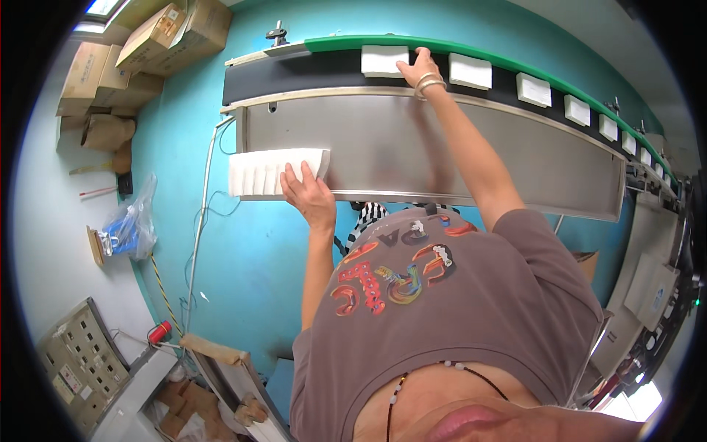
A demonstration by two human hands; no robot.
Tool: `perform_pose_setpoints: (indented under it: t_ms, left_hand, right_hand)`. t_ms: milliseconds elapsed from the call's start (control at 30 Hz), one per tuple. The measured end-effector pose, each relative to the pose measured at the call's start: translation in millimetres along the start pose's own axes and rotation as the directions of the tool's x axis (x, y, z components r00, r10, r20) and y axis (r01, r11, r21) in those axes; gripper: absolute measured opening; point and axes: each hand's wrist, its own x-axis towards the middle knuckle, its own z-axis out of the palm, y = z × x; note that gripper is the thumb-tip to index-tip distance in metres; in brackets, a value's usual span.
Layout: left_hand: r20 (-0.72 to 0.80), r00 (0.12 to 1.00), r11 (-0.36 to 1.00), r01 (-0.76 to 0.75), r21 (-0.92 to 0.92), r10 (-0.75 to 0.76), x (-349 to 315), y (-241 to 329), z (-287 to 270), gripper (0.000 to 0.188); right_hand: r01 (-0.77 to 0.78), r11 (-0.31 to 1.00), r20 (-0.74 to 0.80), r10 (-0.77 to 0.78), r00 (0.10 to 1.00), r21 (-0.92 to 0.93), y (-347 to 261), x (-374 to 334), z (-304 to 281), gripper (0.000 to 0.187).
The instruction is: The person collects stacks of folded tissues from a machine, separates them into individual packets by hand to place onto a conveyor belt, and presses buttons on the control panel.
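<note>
My right hand (423, 72) reaches to the black conveyor belt (294, 76) at the far side. Its thumb and forefinger hold the right end of a stack of white folded paper (383, 61). A bracelet circles that wrist. My left hand (309, 197) lies with spread fingers on the right part of a row of white paper stacks (258, 174), set close together at the left end of the steel tray (515, 158). Its thumb is hard to make out. Farther right on the belt, more white paper stacks (470, 71) stand spaced in a line.
A green guide rail (449, 48) runs along the belt's far edge. Cardboard boxes (173, 37) are piled at the upper left. A clear plastic bag (136, 225) hangs on the left wall. Machinery (652, 283) stands at the right, and a wooden-edged frame (221, 357) at the lower left.
</note>
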Motion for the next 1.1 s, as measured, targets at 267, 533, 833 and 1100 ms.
perform_pose_setpoints:
  t_ms: [267,533,833,1100]
  left_hand:
    - [-0.007,0.981,0.981,-0.194,-0.014,0.194,0,-3,16,0.023]
    - [-0.048,0.999,1.0,-0.012,0.022,0.013,23,-42,16,0.048]
    - [-0.004,0.999,0.999,-0.051,-0.014,0.051,33,-68,28,0.046]
    - [0.003,0.976,0.975,-0.217,-0.038,0.217,21,-57,35,0.028]
  right_hand:
    - [-0.246,0.945,0.803,-0.029,0.595,0.216,-41,-108,81,0.051]
    - [-0.221,0.862,0.714,-0.206,0.669,0.456,-38,-76,99,0.053]
    - [0.064,0.997,-0.112,-0.067,0.991,-0.031,-11,30,77,0.073]
    - [-0.121,0.987,0.656,0.023,0.755,0.105,-75,-111,113,0.05]
